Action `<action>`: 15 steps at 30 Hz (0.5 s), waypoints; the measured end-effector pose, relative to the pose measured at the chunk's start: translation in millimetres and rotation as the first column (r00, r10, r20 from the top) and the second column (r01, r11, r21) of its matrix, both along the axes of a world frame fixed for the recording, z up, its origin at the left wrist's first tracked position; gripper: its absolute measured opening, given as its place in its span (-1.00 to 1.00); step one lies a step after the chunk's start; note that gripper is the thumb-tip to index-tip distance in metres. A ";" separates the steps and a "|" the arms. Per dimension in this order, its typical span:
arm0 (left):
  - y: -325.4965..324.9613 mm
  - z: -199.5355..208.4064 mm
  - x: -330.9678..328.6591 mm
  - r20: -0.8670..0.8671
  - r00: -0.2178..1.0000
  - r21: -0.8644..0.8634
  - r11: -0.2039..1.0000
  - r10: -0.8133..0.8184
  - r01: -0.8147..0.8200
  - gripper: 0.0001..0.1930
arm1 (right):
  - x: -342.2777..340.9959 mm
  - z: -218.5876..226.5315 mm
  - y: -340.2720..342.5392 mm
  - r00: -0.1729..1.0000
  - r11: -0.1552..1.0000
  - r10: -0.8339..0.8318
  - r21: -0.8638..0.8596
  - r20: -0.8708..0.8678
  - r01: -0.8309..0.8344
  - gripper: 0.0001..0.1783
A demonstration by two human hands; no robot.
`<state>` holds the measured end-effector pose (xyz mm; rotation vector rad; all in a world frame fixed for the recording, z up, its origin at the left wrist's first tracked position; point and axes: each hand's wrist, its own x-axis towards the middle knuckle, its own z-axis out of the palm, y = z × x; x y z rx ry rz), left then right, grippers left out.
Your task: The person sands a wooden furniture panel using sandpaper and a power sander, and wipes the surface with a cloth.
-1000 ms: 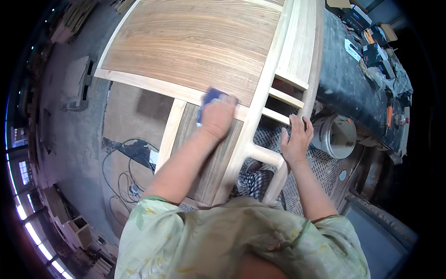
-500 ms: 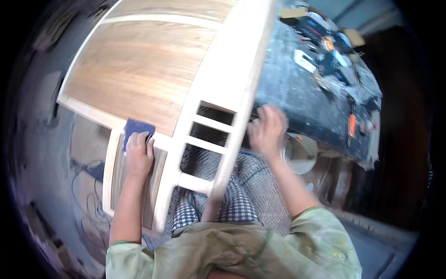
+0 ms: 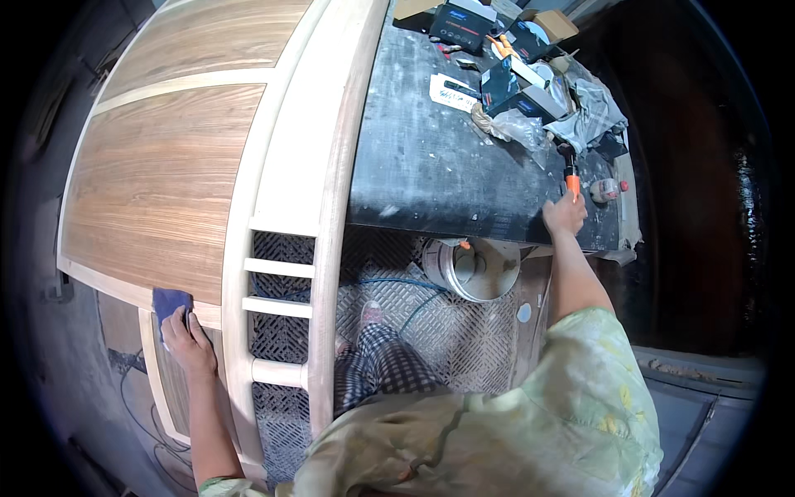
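Observation:
My left hand point(image 3: 190, 343) is closed on a dark purple sheet of sandpaper point(image 3: 171, 303), which rests at the lower corner of a large wooden panel piece point(image 3: 157, 190). Pale frame strips border its brown, grained panels. On the right, my right hand point(image 3: 566, 217) reaches over the black table and closes round the orange end of an orange-and-black hand tool point(image 3: 572, 179). The tool's dark head points away from me; its exact kind does not show. A pale slatted frame side point(image 3: 278, 306) stands between my arms.
Open boxes point(image 3: 460, 26), a clear plastic bag point(image 3: 520, 129) and a grey cloth point(image 3: 595, 116) crowd the far part of the black table point(image 3: 431, 182). A small bottle point(image 3: 608, 190) lies right of the tool. Under the table's near edge stands a white bucket point(image 3: 451, 269). A blue hose point(image 3: 397, 282) crosses the floor.
My right hand has moved right, from beside the frame to the orange-and-black tool, and closed on it. The view has swung right; my left hand keeps the sandpaper on the panel corner.

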<state>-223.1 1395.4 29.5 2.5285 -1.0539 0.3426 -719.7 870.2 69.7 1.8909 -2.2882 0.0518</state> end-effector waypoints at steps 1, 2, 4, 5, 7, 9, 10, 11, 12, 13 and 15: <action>-0.6 -4.4 -5.6 -0.034 0.999 0.004 1.000 -0.011 0.011 -0.78 | -16.4 -4.2 14.7 1.000 1.000 0.019 0.009 0.021 -0.019 -0.29; -2.5 -3.9 -7.2 -0.066 0.998 -0.003 1.000 -0.011 0.011 -0.78 | -27.2 -0.4 21.7 0.998 0.999 0.051 0.006 0.043 -0.051 -0.31; -7.1 -10.2 -5.2 -0.022 1.000 -0.002 1.000 0.006 -0.006 -0.71 | -34.8 -1.5 27.7 0.989 0.988 0.151 -0.015 0.010 -0.150 -0.38; -12.9 -12.8 -6.3 0.007 1.000 -0.024 1.000 0.017 -0.017 -0.69 | -37.4 -1.9 23.6 0.954 0.953 0.300 -0.050 -0.007 -0.300 -0.43; -13.5 -7.7 -3.9 -0.018 0.999 -0.017 0.999 0.028 -0.028 -0.59 | 6.0 14.0 11.6 0.819 0.824 0.565 -0.123 0.095 -0.554 -0.46; -13.6 -5.4 -1.5 -0.042 0.999 -0.010 1.000 -0.017 0.017 -0.60 | 51.5 28.4 0.8 0.657 0.694 0.720 -0.236 0.222 -0.680 -0.48; -10.8 -6.2 -0.7 -0.041 0.999 0.007 1.000 -0.016 0.016 -0.61 | 85.2 40.0 -7.9 0.605 0.663 0.748 -0.252 0.272 -0.706 -0.51; -12.0 -6.5 -1.3 -0.031 0.999 -0.004 1.000 -0.011 0.011 -0.63 | 112.5 52.0 -21.0 0.550 0.604 0.796 -0.268 0.255 -0.750 -0.51; -10.5 -4.4 -3.1 -0.025 1.000 -0.001 1.000 -0.007 0.007 -0.63 | 138.6 59.3 -37.5 0.488 0.543 0.838 -0.281 0.244 -0.792 -0.51; -11.8 -3.8 -3.1 -0.020 1.000 0.001 1.000 -0.012 0.012 -0.63 | 161.5 63.9 -57.5 0.515 0.569 0.821 -0.272 0.248 -0.776 -0.50; -12.5 3.0 -5.7 -0.024 0.999 0.072 0.997 0.023 -0.021 -0.64 | 194.0 61.2 -103.7 0.564 0.610 0.791 -0.238 0.237 -0.756 -0.49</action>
